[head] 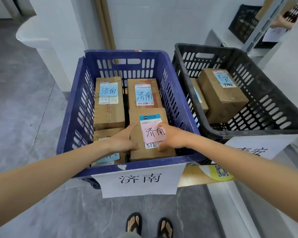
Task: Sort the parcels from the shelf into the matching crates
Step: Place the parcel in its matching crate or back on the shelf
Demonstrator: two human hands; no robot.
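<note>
Between both hands, at the near-right corner of the blue crate (127, 53): parcel (145, 114) w/ pink note (153, 133).

- Grip: left hand (122, 140) wraps the parcel's left long edge, right hand (172, 136) wraps the right one w/ thumb on top beside the note. Both hold it firmly, fingers curled. Neither hand is nearer; parcel sits centred between them.
- Axis: parcel's long side runs straight away from me, hands on the two long sides. Top face level, label up.
- Match: I read the note's chars as the same as the crate's paper sign (139, 179), so I judge this is the right crate.
- Can't tell whether the parcel's base is down yet or hangs just above the crate bottom; base is hidden.
- Room: just beyond the grip, a box w/ blue note (144, 93), touching or nearly so. Left of the grip and lower, another box (107, 133) under my left wrist. Right of the grip, crate wall close by. Tight slot, so my guess is straight down and let go, no twist.
- Right of grip, well apart: black crate (213, 47), other label. Grey tiled floor (24, 117) underneath.
</note>
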